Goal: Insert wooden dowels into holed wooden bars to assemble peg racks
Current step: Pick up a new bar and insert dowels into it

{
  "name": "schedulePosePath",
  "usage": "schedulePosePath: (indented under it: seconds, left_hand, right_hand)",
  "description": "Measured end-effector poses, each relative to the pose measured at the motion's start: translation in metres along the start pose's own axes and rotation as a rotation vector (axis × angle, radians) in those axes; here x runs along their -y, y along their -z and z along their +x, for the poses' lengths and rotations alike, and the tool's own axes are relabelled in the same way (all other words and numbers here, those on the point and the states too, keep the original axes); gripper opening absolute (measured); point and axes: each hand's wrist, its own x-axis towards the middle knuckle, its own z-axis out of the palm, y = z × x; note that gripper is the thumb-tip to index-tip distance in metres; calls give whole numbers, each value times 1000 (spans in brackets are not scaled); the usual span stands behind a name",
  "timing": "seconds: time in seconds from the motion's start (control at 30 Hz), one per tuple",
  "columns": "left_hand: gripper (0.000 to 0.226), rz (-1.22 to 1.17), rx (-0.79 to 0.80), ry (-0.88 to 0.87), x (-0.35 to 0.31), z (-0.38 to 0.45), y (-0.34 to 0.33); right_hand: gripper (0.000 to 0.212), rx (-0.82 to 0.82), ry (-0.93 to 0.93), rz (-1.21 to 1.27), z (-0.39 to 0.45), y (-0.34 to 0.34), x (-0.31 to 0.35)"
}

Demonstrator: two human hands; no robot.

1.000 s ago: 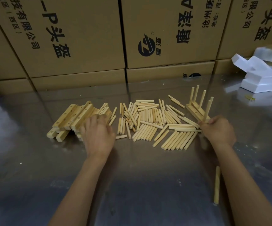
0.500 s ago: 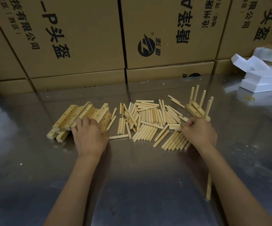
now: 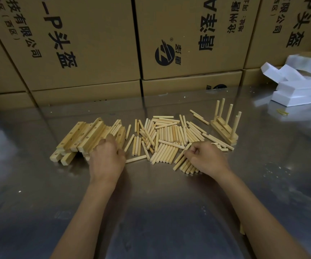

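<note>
The holed wooden bars (image 3: pixel 87 137) lie heaped at the left of the steel table (image 3: pixel 39 193), long axes running away and rightward. The left hand (image 3: pixel 107 157) curls over the pile's near right end, apparently gripping one bar. The right hand (image 3: pixel 206 157) pinches among the loose dowels (image 3: pixel 166 136), just beside them. A finished peg rack (image 3: pixel 225 128) stands farther right; open tabletop lies nearer the body.

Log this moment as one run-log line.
left hand: on holed bars | right hand: curled over loose dowels | finished rack: standing right
</note>
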Motion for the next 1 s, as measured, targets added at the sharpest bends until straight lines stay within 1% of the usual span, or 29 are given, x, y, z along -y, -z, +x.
schedulePosePath:
  seconds: [0.03, 0.1, 0.17, 0.3, 0.43, 0.5, 0.6, 0.67, 0.7, 0.8, 0.83, 0.93, 1.0]
  left_hand:
    - [7, -56, -31, -14, -1, 0, 0]
    - [17, -178, -59, -20, -5, -2, -2]
    - [23, -293, -33, 23, -11, -4, -6]
    - [20, -609, 160, 150, -24, -5, -15]
    - [29, -708, 280, 150, -31, -11, -20]
    - [41, -807, 335, 185, -36, -14, -21]
    - [70, -1035, 435, 301, -38, -14, -20]
    - [78, -1128, 487, 367, -37, -13, -20]
    - [75, -1169, 505, 397, -37, -13, -19]
    - [47, -1279, 538, 447, -36, -11, -17]
    - [42, -1300, 547, 444, -35, -10, -16]
    - [38, -1277, 534, 433, -30, -8, -17]
    - [31, -1296, 530, 442, -28, -6, -17]
  right_hand:
    - [25, 14, 9, 15, 0, 0, 1]
    - [27, 24, 18, 44, 0, -1, 1]
    - [28, 22, 25, 71, 0, -2, 1]
    - [28, 36, 48, 97, -1, -4, 2]
    - [27, 56, 77, 112, -1, -4, 4]
    - [26, 75, 98, 134, -2, -4, 6]
    - [26, 95, 135, 176, -5, -7, 10]
    - [27, 92, 150, 191, -6, -8, 13]
    - [28, 88, 155, 189, -7, -9, 14]
    - [30, 77, 165, 171, -9, -10, 17]
    - [30, 74, 170, 165, -10, -10, 18]
    - [31, 75, 188, 153, -12, -8, 20]
    - [30, 74, 202, 145, -12, -4, 20]
